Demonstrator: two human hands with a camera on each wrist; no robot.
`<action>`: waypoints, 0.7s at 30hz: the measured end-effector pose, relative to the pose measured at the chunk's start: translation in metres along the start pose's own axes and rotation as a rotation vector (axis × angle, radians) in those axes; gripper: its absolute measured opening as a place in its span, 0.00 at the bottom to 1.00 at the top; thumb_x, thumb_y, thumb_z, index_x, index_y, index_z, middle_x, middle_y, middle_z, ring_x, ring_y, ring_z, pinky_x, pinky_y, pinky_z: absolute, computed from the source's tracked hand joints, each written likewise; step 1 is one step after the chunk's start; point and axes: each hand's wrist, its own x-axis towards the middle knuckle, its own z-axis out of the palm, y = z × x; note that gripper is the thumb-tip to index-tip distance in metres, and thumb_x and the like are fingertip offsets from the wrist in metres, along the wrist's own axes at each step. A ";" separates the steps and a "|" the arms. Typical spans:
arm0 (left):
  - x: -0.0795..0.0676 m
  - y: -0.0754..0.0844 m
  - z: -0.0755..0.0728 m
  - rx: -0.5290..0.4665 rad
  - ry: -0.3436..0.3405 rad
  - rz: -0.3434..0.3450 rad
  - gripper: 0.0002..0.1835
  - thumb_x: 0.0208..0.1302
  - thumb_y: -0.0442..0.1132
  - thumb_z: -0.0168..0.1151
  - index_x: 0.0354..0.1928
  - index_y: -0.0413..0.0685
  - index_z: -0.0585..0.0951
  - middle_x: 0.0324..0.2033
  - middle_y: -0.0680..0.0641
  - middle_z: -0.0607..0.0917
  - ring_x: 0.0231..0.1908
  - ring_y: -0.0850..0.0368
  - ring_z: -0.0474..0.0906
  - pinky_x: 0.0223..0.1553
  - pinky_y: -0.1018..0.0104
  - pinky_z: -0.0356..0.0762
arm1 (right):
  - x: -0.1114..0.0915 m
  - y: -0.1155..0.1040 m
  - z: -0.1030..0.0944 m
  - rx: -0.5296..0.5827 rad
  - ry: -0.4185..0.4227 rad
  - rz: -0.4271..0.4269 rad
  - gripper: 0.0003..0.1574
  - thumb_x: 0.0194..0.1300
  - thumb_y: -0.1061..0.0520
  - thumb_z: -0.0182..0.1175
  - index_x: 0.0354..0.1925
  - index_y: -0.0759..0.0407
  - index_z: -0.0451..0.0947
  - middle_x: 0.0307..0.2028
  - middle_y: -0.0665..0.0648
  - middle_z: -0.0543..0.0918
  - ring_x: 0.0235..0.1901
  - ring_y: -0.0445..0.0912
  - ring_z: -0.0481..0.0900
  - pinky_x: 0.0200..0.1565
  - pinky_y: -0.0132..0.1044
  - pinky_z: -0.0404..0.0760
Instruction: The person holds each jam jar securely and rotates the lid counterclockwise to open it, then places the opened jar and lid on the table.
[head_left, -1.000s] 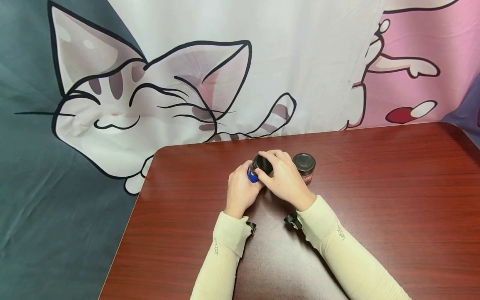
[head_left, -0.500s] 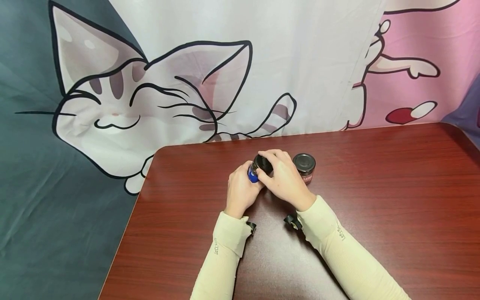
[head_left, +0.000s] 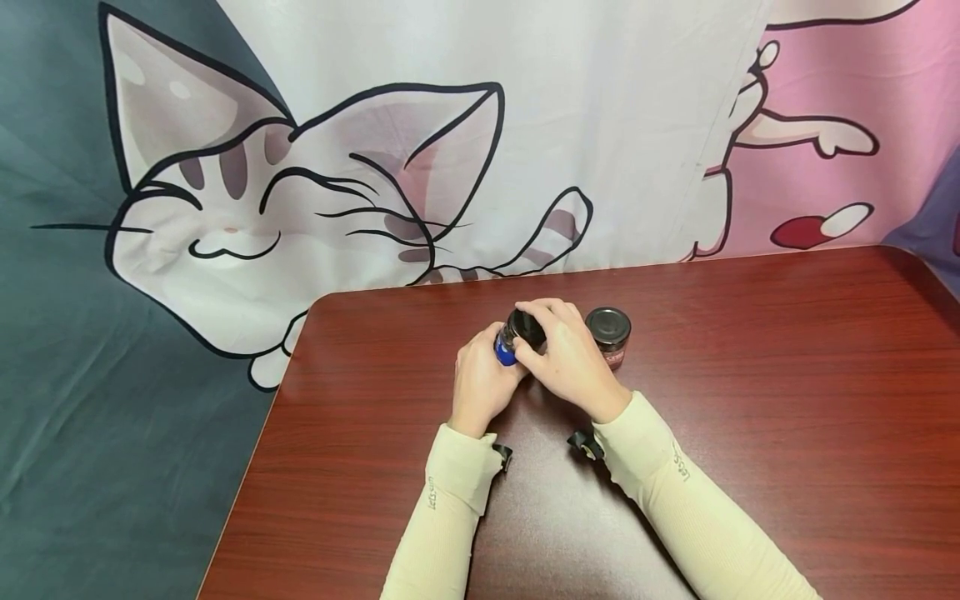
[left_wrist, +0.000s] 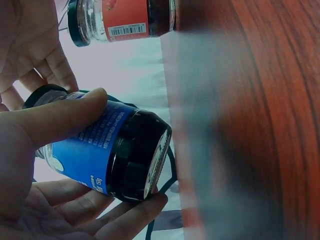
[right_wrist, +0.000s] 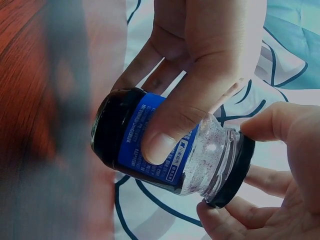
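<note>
The left hand (head_left: 483, 375) grips the glass jar with blue label (left_wrist: 82, 162) round its body: the thumb lies flat across the label, and the other fingers go round the opposite side. This jar is between the two hands, in front of the person, and it is held in the air, tilted, with its dark base clear of the table (head_left: 750, 400). The right hand (head_left: 572, 362) pinches the black lid (right_wrist: 234, 170) of the same jar; its thumb is on one edge and its fingertips are on the opposite edge, spread only as wide as the lid. The lid sits on the jar mouth. Just beside the right hand, a second glass jar with red label (head_left: 610, 329) stands upright on the table, with its own black lid on.
</note>
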 end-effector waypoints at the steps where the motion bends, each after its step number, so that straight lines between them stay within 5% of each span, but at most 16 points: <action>1: 0.000 0.000 0.000 -0.001 0.000 0.000 0.22 0.55 0.45 0.75 0.51 0.46 0.83 0.39 0.46 0.87 0.41 0.47 0.85 0.44 0.51 0.81 | 0.000 0.000 0.000 0.000 0.001 0.002 0.30 0.61 0.55 0.64 0.61 0.62 0.78 0.55 0.63 0.78 0.54 0.58 0.73 0.55 0.51 0.73; 21: 0.000 0.000 -0.001 -0.010 0.014 -0.016 0.19 0.55 0.45 0.75 0.47 0.45 0.83 0.35 0.46 0.85 0.36 0.48 0.84 0.39 0.52 0.80 | 0.000 -0.001 0.000 0.013 0.029 0.014 0.31 0.61 0.56 0.63 0.63 0.59 0.76 0.55 0.62 0.78 0.54 0.57 0.73 0.55 0.52 0.72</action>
